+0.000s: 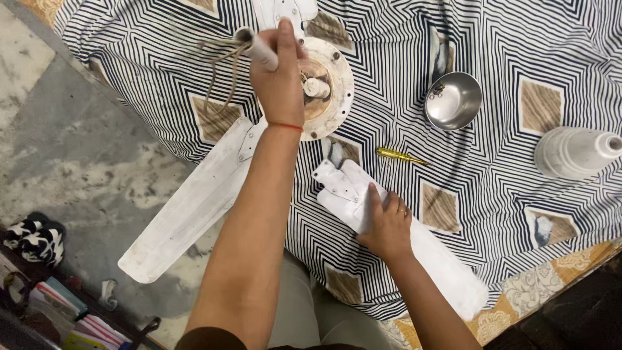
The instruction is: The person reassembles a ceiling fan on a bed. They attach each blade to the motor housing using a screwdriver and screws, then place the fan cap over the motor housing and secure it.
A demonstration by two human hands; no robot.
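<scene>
While the ceiling fan motor (pixel 324 87) lies at upper centre of the frame on a black-and-white striped cloth (pixel 505 52), the left hand (pixel 280 78) is closed around the fan's white downrod (pixel 258 48), from whose end a bundle of wires (pixel 217 71) trails to the left. One white blade (pixel 194 207), attached to the motor, runs down to lower left past the cloth's edge and over the grey marble floor (pixel 71 142). The right hand (pixel 387 227) rests flat, fingers spread, on a second, detached blade (pixel 421 249) lying diagonally at lower centre right; it grips nothing. Just above that blade, a yellow-handled screwdriver (pixel 398 155). Further up right, a steel bowl (pixel 453 100) with small parts inside, too small to tell. At the right edge, a white fan canopy cover (pixel 576 152) on its side. At lower left, striped fabric items (pixel 35 236) on the floor.
</scene>
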